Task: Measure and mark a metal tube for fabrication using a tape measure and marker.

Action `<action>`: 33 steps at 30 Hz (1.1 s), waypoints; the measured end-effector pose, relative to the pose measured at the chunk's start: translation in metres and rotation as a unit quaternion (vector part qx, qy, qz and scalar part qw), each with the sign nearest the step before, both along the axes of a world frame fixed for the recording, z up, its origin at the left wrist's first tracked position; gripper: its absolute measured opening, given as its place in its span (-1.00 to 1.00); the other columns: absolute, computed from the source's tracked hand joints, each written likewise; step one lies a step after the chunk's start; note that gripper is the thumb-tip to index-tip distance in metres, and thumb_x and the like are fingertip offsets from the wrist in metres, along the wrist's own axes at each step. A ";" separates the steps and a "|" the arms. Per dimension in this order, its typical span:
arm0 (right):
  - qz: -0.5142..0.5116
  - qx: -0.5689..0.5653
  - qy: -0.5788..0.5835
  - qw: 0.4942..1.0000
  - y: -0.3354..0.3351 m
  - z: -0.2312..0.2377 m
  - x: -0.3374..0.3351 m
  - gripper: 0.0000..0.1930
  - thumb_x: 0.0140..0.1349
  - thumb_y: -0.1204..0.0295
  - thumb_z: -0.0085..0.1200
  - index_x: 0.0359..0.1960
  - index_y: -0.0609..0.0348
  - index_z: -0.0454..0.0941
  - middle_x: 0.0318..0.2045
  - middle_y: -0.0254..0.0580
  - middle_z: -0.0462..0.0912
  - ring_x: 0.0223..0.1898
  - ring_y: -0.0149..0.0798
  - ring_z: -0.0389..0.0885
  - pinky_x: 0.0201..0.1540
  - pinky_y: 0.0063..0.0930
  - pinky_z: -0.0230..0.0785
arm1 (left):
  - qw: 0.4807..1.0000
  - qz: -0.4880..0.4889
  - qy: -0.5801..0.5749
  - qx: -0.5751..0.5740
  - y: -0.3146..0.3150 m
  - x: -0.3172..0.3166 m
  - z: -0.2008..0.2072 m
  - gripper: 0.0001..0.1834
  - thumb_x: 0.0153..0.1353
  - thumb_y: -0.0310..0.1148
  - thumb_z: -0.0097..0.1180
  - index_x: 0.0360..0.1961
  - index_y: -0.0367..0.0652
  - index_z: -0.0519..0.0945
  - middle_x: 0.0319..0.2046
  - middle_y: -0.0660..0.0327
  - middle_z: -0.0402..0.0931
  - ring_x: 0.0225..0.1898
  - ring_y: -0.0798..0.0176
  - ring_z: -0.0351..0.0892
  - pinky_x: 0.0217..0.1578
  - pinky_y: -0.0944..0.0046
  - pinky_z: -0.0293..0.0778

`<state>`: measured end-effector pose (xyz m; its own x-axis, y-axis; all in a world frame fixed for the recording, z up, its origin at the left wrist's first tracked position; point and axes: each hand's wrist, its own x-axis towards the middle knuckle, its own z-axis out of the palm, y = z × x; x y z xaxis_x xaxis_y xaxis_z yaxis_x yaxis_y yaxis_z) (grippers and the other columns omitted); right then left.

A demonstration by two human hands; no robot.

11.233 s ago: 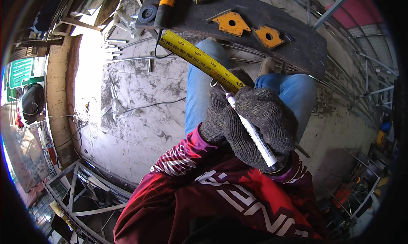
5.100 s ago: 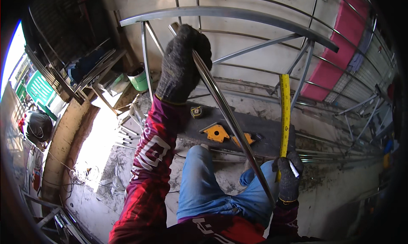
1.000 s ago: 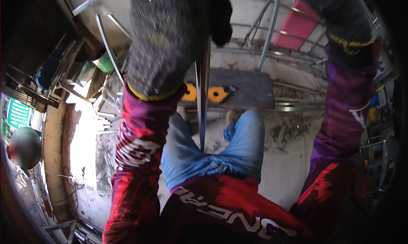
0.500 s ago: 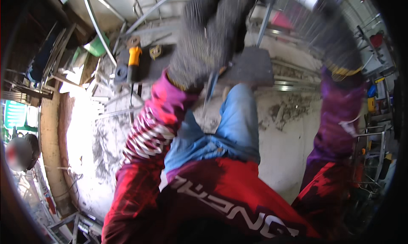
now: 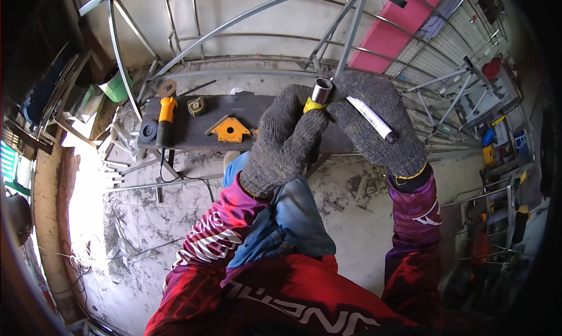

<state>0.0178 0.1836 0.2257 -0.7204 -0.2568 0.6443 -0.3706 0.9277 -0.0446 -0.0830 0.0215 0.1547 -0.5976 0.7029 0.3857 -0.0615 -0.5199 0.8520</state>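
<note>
Dark grey knitted gloves cover both hands, which are held close together above the bench. My left hand (image 5: 287, 134) is closed around a short shiny metal tube (image 5: 322, 92), its open end pointing up and away. A yellow band shows just below the tube's rim. Across my right hand (image 5: 377, 128) lies a white marker pen (image 5: 370, 117) with a dark end, held in the closed glove. The right fingertips are beside the tube; whether they touch it I cannot tell.
On the dark bench (image 5: 219, 105) lie an orange welding magnet (image 5: 230, 130), a tape measure (image 5: 196, 106), a yellow-and-black angle grinder (image 5: 167, 115) and a grinding disc (image 5: 148, 131). Metal frames (image 5: 234, 20) stand behind. A green bucket (image 5: 117, 85) is at the left, and a cord (image 5: 196, 179) hangs below the bench.
Both hands have come down from a raised, blurred position, and the right has swung inward beside the left. The tube, the pen and the welding magnet now show clearly.
</note>
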 end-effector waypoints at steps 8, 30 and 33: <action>0.004 -0.008 -0.035 0.999 -0.006 0.001 -0.013 -0.72 0.12 0.43 0.30 -0.13 0.25 0.61 -0.15 -0.01 0.66 -0.11 0.06 0.64 -0.02 -0.12 0.50 | 0.993 0.117 0.030 -0.006 0.001 0.006 -0.023 -0.79 0.38 -0.32 0.11 -0.13 -0.26 0.48 -0.54 0.27 0.49 -0.59 0.47 0.44 -0.56 0.40 0.33; 0.001 0.047 0.079 0.996 0.022 0.014 -0.050 -0.78 0.18 0.45 0.23 -0.17 0.29 0.61 -0.24 -0.01 0.69 -0.21 0.02 0.68 -0.14 -0.20 0.54 | 0.994 0.091 0.017 0.064 0.036 -0.030 -0.003 -0.76 0.42 -0.35 0.07 -0.03 -0.30 0.43 -0.38 0.18 0.51 -0.49 0.37 0.57 -0.45 0.36 0.52; 0.008 -0.002 0.045 0.999 0.023 0.010 -0.051 -0.78 0.19 0.44 0.22 -0.18 0.31 0.61 -0.25 0.02 0.68 -0.24 0.06 0.67 -0.17 -0.17 0.53 | 0.994 0.072 0.025 0.076 0.036 -0.034 0.006 -0.75 0.43 -0.36 0.04 -0.02 -0.32 0.42 -0.33 0.08 0.56 -0.39 0.22 0.67 -0.37 0.23 0.64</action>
